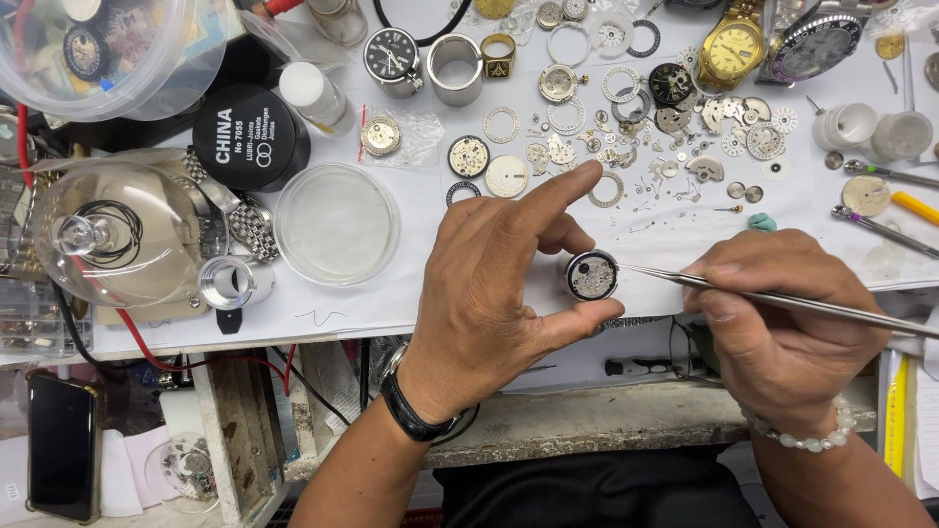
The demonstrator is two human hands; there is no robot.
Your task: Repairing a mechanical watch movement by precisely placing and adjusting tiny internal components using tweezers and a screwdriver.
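Observation:
My left hand (pixel 494 284) pinches a small round watch movement (pixel 592 276) between thumb and middle finger, its index finger stretched up over the table. A black wristwatch sits on that wrist. My right hand (pixel 778 328) grips long steel tweezers (pixel 782 298) whose thin tip points left and touches the movement's right rim. A white bead bracelet circles the right wrist. Both hands hover at the front edge of the white worktop (pixel 323 308).
Several loose gears, rings and dials (pixel 626 127) lie scattered behind the hands. A gold wristwatch (pixel 732 49), a clear round dish (pixel 335 223), a black round tin (pixel 249 137), a glass dome (pixel 117 235), a loupe (pixel 230 282) and a phone (pixel 61 445) sit around.

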